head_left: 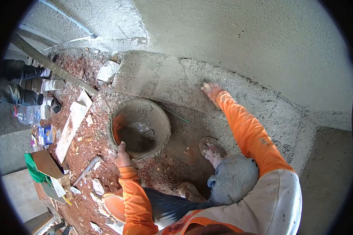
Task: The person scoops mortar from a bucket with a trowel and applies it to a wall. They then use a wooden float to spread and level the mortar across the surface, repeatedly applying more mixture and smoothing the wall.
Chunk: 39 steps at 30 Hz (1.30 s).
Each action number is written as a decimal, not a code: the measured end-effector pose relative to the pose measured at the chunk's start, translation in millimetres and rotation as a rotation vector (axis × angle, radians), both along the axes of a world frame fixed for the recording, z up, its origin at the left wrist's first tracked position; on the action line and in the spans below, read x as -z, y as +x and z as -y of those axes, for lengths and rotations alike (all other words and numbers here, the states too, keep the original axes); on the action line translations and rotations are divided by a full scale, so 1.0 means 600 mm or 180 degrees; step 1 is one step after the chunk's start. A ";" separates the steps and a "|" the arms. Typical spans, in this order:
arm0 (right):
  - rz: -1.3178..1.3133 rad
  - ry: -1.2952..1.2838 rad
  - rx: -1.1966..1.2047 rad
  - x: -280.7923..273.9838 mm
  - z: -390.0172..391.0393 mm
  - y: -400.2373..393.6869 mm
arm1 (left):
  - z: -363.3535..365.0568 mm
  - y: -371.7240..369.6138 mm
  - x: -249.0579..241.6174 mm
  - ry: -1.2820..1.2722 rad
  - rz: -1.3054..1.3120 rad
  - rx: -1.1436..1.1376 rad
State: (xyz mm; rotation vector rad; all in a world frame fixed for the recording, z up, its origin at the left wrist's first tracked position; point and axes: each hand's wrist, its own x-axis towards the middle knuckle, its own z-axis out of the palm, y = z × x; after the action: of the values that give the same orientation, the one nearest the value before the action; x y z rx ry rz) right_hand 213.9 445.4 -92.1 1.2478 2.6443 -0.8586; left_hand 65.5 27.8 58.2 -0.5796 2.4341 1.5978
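My left hand [122, 157] grips the near rim of a mortar-caked bucket [163, 129], thumb over the edge. The bucket's mouth faces me; a little wet grey mortar [139, 137] lies at its bottom. My right arm is stretched forward, and my right hand [212, 90] is closed low over the mortar-covered boards [168, 78] at the wall's foot. Whatever its curled fingers hold, if anything, is hidden. Beside the bucket, a thin green rod [178, 114] pokes out along the board's edge.
A plastered wall [255, 35] rises ahead. Reddish rubble, a white-smeared plank [72, 127], a pipe piece [86, 171] and a long pole [53, 64] lie left. Another person's legs [21, 84] stand far left, near a plastic bottle [27, 114]. A wooden box [49, 164] sits lower left.
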 end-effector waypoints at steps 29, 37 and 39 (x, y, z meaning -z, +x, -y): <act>0.0245 -0.0995 0.0388 -0.060 -0.073 0.105 | -0.033 0.014 -0.043 0.0610 0.0143 0.0282; 0.0490 -0.0226 -0.0125 -0.163 0.043 0.102 | -0.071 0.052 -0.066 0.0491 -0.0054 0.0444; 0.0273 -0.0227 -0.0280 -0.197 0.099 0.105 | -0.066 0.051 -0.058 0.0599 -0.0055 0.0589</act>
State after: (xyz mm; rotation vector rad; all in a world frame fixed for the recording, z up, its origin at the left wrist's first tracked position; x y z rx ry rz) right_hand 277.1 385.9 26.0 1.1171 2.5570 -0.8577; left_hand 96.2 67.2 92.8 -0.3016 2.2402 1.7330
